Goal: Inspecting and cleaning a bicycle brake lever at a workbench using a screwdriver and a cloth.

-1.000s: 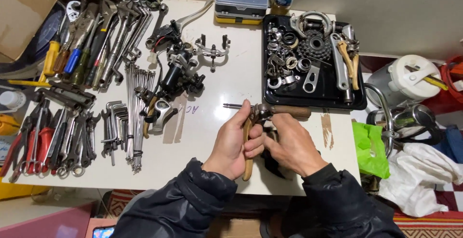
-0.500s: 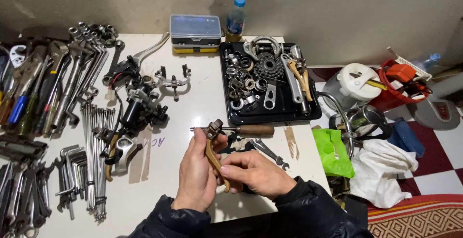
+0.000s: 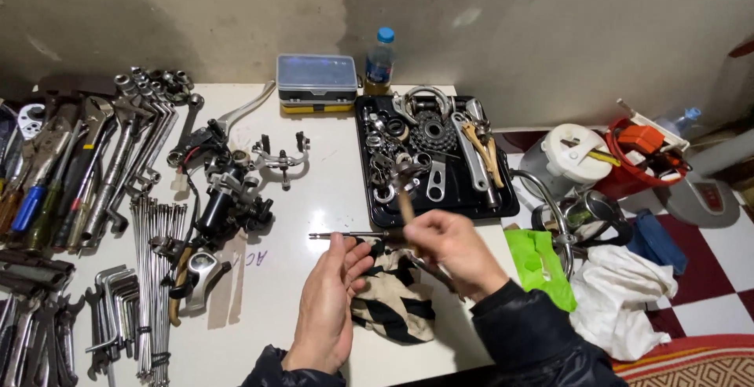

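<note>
While the person works over the white table (image 3: pixel 314 198), both hands are busy with small tools.
The right hand (image 3: pixel 452 250) has its fingers closed around a wooden-handled tool (image 3: pixel 404 198), pointing up toward the black tray (image 3: pixel 369 191). The left hand (image 3: pixel 330 304) has loose, slightly open fingers touching a thin screwdriver (image 3: pixel 345 236) above a striped rag (image 3: pixel 393 301). The job looks unfinished; many parts lie around.

Both hands (image 3: pixel 393 273) hold a wooden-handled tool (image 3: pixel 404 198) above a striped rag (image 3: pixel 393 304).
</note>
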